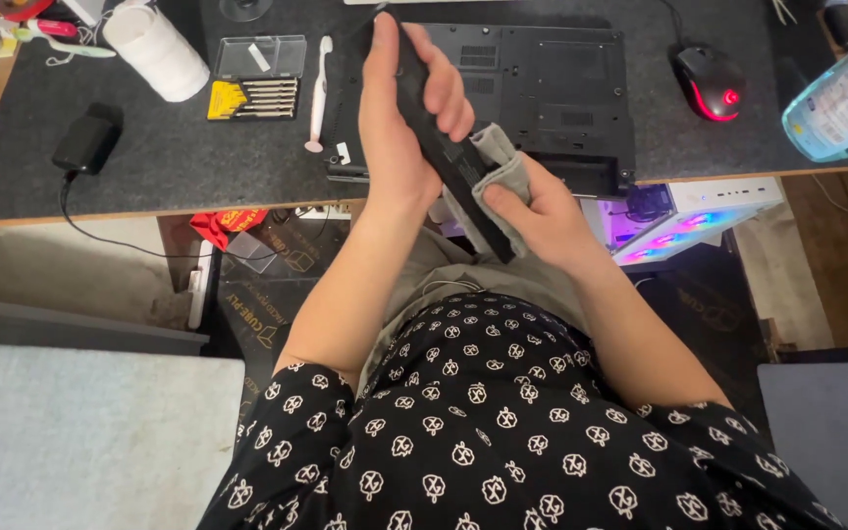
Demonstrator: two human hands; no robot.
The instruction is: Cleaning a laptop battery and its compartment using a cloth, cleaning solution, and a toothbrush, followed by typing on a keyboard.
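Closest in, the right hand (542, 211) pinches a grey cloth (503, 177) against the lower end of a long black panel (444, 147). The left hand (399, 118) is wrapped around that panel higher up, holding it tilted just above the desk edge. Behind them sits an upturned black laptop (552, 88). Toothbrush (319, 88) and screwdriver set (257, 83) at 10 o'clock, mouse (709, 83) at 2 o'clock.

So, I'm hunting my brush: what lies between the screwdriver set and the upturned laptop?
In the head view, a white toothbrush lies between the screwdriver set and the laptop.
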